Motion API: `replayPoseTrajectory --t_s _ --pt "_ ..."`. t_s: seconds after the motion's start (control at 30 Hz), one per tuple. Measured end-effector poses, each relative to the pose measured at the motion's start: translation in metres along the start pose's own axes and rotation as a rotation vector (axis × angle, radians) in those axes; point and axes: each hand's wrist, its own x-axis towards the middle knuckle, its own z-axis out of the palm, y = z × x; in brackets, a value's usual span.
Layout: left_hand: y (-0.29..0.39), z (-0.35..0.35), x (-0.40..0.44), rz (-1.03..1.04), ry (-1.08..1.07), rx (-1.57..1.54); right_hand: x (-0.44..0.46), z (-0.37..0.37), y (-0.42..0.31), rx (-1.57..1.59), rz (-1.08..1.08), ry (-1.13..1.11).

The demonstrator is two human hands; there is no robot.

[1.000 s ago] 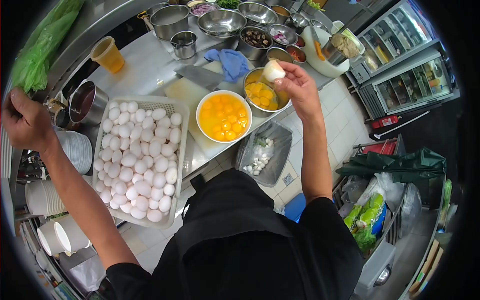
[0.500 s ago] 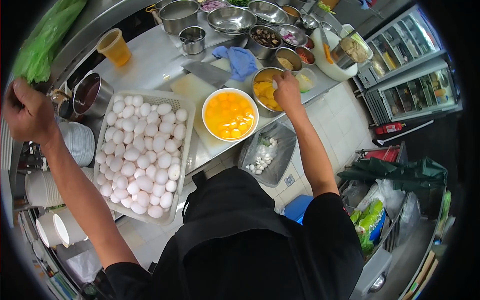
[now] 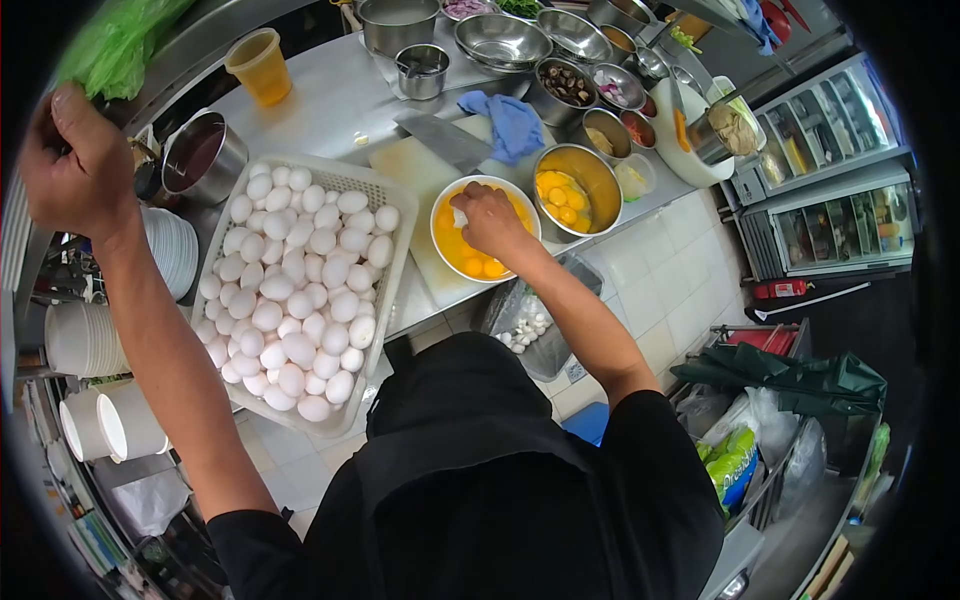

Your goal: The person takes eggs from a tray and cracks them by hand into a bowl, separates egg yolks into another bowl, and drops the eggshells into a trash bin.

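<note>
My right hand (image 3: 490, 222) is over the white bowl (image 3: 535, 212) of yellow egg yolks. Its fingers are closed around a small white eggshell (image 3: 459, 217), largely covered by them. Right beside that bowl stands a steel bowl (image 3: 598, 180) with several yolks and clear liquid. At the upper left, my left hand (image 3: 80, 165) is raised with curled fingers. Its thumb is close to the lower edge of a green plastic bag (image 3: 115, 50); the hand hides what it grips, if anything. Between my arms lies a pale plastic crate (image 3: 397, 235) heaped with white eggs (image 3: 295, 290).
A cleaver (image 3: 450, 142) and a blue cloth (image 3: 508, 125) lie on the cutting board (image 3: 400, 165) behind the white bowl. Steel bowls of ingredients (image 3: 565, 85) line the back. A lined bin (image 3: 560, 345) with eggshells stands below the counter edge. Stacked plates (image 3: 168, 255) sit left.
My right hand has moved left from the steel bowl to the white bowl. My left hand has risen slightly beside the green bag. The whole view has shifted a little.
</note>
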Motion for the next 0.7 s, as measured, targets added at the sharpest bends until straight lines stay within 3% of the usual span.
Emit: replayPoseTrajectory --t_s 0.3,0.37,0.47,0.7 --pt "0.017 0.001 -0.004 -0.011 0.026 0.01 -0.006 0.011 -0.001 0.19 0.047 0.003" --pt "0.018 0.0 -0.003 0.0 0.033 0.003 -0.013 0.008 0.002 0.313 0.078 0.109" --pt "0.019 -0.001 -0.003 -0.006 0.023 0.053 -0.022 -0.015 -0.002 0.517 0.247 0.056" --pt "0.024 -0.002 -0.001 0.01 0.014 0.084 -0.038 -0.096 -0.016 0.639 0.355 0.141"
